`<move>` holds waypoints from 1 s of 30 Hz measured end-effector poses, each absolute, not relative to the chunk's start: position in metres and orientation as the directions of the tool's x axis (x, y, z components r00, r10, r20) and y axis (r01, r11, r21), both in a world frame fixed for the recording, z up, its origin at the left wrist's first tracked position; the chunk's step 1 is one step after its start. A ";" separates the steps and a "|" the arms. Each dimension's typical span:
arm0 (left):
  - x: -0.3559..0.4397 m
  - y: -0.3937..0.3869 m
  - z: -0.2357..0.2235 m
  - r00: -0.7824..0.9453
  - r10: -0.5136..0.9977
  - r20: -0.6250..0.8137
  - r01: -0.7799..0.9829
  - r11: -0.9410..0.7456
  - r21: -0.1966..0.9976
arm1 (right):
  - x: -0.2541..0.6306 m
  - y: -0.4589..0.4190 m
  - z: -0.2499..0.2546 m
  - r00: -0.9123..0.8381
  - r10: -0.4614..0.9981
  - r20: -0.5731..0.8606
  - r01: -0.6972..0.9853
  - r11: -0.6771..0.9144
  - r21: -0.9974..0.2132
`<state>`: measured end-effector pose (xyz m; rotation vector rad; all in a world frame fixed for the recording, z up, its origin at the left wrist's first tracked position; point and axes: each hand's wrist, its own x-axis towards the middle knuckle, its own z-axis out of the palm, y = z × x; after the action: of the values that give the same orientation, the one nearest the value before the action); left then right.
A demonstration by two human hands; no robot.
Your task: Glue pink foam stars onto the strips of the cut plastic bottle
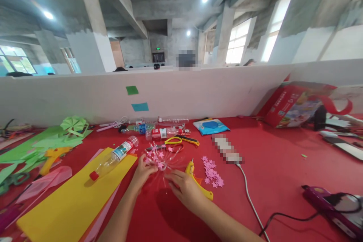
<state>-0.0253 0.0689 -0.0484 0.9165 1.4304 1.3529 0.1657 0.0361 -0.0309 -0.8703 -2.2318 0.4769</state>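
A clear plastic piece cut into flared strips (169, 163), like a bottle bottom, is in front of me, with several pink stars on it. My left hand (144, 171) grips its left edge, fingers and thumb closed. On the other side, my right hand (185, 187) is at the plastic's lower right edge, fingers stretched out and a little apart. Just right of that hand lies a yellow glue gun (195, 181). A pile of pink stars (212, 173) is beside the glue gun. Behind the plastic piece lie yellow-handled scissors (172, 141) and a yellow-black cutter (190, 141).
A bottle (115, 157) rests on yellow sheets (70, 200) at left; more bottles (161, 133) lie behind. A wipes pack (211, 126), a blurred-out device (227, 148) with a white cable, a purple tool (331, 208) and a red box (295, 106) are rightward. A white partition (184, 94) stands behind.
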 end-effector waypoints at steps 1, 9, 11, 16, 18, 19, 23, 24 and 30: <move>-0.025 0.069 -0.049 -0.286 0.951 -0.114 -0.064 0.100 0.993 | 0.166 0.036 -0.031 -0.541 0.702 0.463 0.446 0.707 -0.549; -0.020 0.079 -0.063 -0.343 0.938 -0.040 0.036 0.056 0.998 | 0.176 0.045 -0.032 -0.447 0.744 0.497 0.422 0.665 -0.615; -0.020 0.080 -0.065 -0.349 0.936 -0.036 0.057 0.059 0.997 | 0.183 0.052 -0.030 -0.377 0.778 0.502 0.454 0.628 -0.632; -0.026 0.081 -0.070 -0.297 0.953 -0.057 0.070 0.081 0.994 | 0.199 0.069 -0.027 -0.205 0.854 0.478 0.529 0.508 -0.680; -0.028 0.082 -0.074 -0.279 0.958 -0.070 0.062 0.090 0.994 | 0.202 0.074 -0.027 -0.162 0.875 0.457 0.546 0.465 -0.697; -0.029 0.083 -0.075 -0.275 0.959 -0.074 0.057 0.093 0.994 | 0.204 0.075 -0.026 -0.149 0.884 0.443 0.553 0.446 -0.703; -0.027 0.083 -0.072 -0.268 0.958 -0.098 0.034 0.112 0.993 | 0.207 0.074 -0.018 -0.173 0.907 0.383 0.556 0.411 -0.722; -0.026 0.082 -0.069 -0.274 0.956 -0.102 0.027 0.114 0.993 | 0.207 0.074 -0.015 -0.191 0.910 0.368 0.552 0.410 -0.727; -0.028 0.072 -0.052 -0.243 0.956 -0.166 -0.051 0.158 0.986 | 0.194 0.074 0.001 -0.270 0.919 0.287 0.501 0.389 -0.773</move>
<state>-0.0278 0.0716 -0.0515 0.9355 1.4377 1.2757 0.1945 0.0742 0.0014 -1.2201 -1.9113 0.7200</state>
